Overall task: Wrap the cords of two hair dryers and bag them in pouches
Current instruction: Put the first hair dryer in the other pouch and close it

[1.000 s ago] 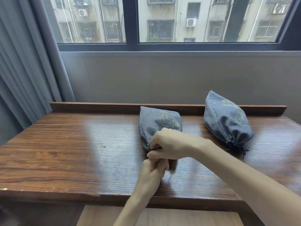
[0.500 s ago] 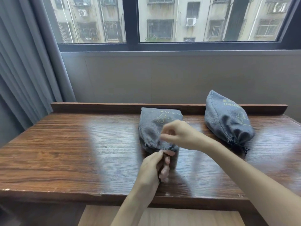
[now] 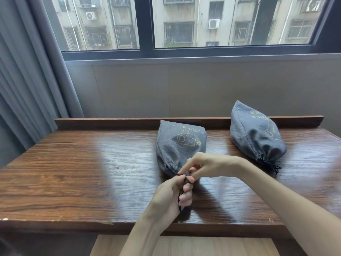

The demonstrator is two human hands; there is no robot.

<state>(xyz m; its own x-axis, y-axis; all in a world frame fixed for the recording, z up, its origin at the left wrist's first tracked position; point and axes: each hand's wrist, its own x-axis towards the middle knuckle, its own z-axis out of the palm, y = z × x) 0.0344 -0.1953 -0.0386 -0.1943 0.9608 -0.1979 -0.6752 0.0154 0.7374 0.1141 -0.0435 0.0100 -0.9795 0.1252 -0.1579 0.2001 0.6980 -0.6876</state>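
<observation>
The left hand (image 3: 170, 193) reached up from below, fingers curled round a thin black drawstring (image 3: 180, 195). The right hand (image 3: 200, 168) came in from the right, fingertips pinching the same string at the near pouch (image 3: 180, 145) mouth. Two grey woven pouches, both bulging, lay on the glossy wood-grain table (image 3: 73, 172); the far pouch (image 3: 255, 133), at the right, was cinched shut.

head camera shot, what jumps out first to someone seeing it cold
Two hands meet at the middle of the wooden table: the left hand grips the black drawstring of the near grey pouch, and the right hand pinches it at the pouch's gathered mouth. A second grey pouch, already cinched, lies to the right near the table's back edge. Behind them, a wide window shows apartment blocks.
</observation>
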